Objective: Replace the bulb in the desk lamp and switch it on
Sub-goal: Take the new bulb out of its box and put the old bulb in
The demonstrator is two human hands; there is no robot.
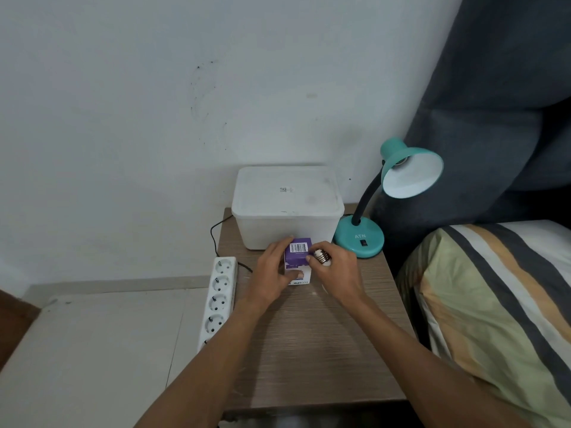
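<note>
Right hand (335,270) pinches a bulb (323,257) by its glass, screw cap up, probably ready for the socket. Left hand (273,270) grips the purple box (297,253), steadying it. Lamp (398,193) stands at two o'clock, shade seemingly empty.

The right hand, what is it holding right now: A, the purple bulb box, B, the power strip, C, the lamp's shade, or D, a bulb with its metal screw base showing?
D: the right hand grips a bulb, its threaded metal base poking out, while the left hand holds the purple bulb box.
</note>
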